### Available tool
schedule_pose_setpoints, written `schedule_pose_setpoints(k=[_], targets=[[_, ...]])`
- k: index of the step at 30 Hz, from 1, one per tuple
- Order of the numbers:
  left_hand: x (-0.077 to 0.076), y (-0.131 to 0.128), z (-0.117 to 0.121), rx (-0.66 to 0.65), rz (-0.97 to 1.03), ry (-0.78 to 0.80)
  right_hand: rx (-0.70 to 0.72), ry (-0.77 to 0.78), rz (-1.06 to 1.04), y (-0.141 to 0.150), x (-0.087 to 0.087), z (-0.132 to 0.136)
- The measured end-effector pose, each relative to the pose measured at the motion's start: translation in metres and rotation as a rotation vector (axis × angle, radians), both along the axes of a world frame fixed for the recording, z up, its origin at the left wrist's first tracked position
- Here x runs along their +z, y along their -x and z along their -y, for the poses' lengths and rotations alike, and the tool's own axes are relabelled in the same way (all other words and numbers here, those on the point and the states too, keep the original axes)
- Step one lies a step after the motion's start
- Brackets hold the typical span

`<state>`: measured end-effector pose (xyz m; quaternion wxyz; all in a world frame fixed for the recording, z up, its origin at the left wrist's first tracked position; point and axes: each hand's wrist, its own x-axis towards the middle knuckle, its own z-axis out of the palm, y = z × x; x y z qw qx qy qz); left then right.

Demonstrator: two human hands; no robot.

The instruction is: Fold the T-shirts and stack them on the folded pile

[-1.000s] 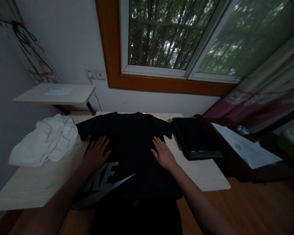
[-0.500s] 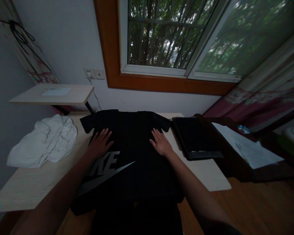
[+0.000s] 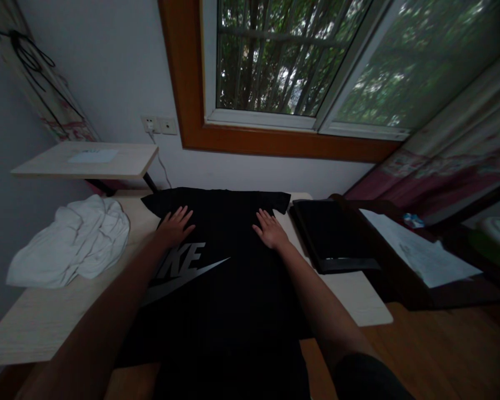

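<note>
A black T-shirt with grey lettering and a swoosh lies spread on the light wooden table, its sleeves towards the wall. Its lower part hangs at the near edge, where it merges with my dark clothing. My left hand rests flat on the shirt's upper left, fingers spread, just above the lettering. Opposite it, my right hand lies flat on the upper right part, with the fingers stretched out. Neither hand grips the cloth.
A crumpled white cloth lies on the left, below a small raised shelf. To the right are a black flat case and a dark surface bearing white paper. A window is above the table.
Both hands have slid forward towards the wall, and the shirt with its print has shifted the same way. The shirt's top edge and sleeves now look bunched or folded.
</note>
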<state>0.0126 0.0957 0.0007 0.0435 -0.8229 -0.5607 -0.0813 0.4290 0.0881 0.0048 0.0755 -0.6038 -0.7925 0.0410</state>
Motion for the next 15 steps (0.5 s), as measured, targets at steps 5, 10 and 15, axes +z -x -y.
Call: schedule_pose_setpoints(k=[5,10,15], targets=[[0.002,0.001,-0.005,-0.022,0.009,-0.002,0.008,-0.002,0.007,-0.001,0.003,-0.004],[0.000,0.007,0.010,0.027,0.032,-0.031,0.016,-0.002,-0.002,-0.003,0.002,-0.003],[-0.003,0.022,0.041,0.046,-0.008,-0.054,0.044,-0.025,0.007,-0.008,0.000,0.000]])
